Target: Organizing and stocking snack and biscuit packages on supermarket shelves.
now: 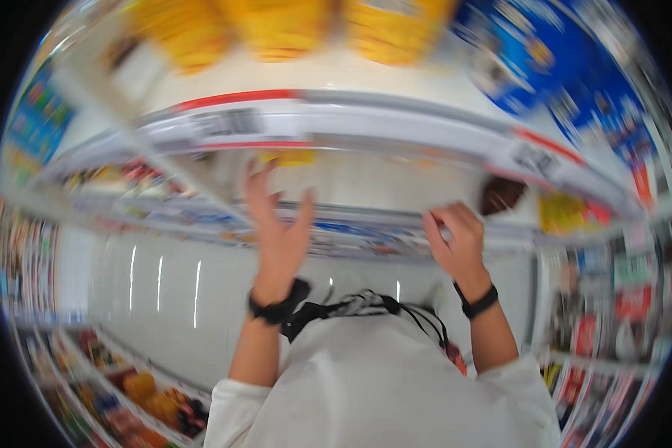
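Observation:
My left hand [280, 224] reaches towards a store shelf with its fingers spread and nothing in them. Its fingertips come close below the shelf's front price rail [358, 123], near a small yellow package [291, 158]. To the right, my right hand [456, 232] is held with bent fingers, the thumb and index finger curled towards each other. No object shows in it. A dark brown package [503, 195] lies just beyond it on the lower shelf [369, 179]. Motion blur softens both hands and the goods.
Yellow bags [280, 28] and blue packages [537, 50] stand on the upper shelf. A yellow package [563, 213] sits at the lower right. A white upright bar [145, 151] crosses the left side. More stocked shelves [145, 397] line the glossy tiled floor [162, 302].

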Demonstrator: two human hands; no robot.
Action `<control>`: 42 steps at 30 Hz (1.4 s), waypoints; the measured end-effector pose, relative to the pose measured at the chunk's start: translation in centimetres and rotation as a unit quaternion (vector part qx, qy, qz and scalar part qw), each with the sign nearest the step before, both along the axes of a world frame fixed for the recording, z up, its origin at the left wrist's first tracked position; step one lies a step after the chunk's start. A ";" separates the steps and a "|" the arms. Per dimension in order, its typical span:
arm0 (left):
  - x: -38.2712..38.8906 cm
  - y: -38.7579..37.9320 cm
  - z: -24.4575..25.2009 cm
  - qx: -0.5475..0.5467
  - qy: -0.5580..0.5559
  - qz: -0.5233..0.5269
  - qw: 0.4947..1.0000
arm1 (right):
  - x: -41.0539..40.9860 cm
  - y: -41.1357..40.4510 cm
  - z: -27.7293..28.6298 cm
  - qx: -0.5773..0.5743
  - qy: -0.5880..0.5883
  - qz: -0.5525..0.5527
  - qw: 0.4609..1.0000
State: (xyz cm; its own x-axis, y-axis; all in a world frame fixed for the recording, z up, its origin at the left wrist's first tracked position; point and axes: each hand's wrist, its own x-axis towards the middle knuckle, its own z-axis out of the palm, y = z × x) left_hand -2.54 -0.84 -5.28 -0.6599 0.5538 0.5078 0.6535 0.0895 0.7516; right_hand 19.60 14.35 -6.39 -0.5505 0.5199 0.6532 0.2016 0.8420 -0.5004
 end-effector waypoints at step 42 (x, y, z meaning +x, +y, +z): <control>47.6 26.4 -18.7 -0.605 -0.306 -0.468 0.566 | 45.5 8.7 -23.1 -0.412 0.284 -0.231 0.834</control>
State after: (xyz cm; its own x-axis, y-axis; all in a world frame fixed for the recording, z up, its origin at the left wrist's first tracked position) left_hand 45.06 25.53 -24.00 0.3638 0.5042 -0.7832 0.4907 0.6109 0.6213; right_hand 65.11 23.03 -29.52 0.1102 0.9923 0.0558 -0.0566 0.0623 -0.9965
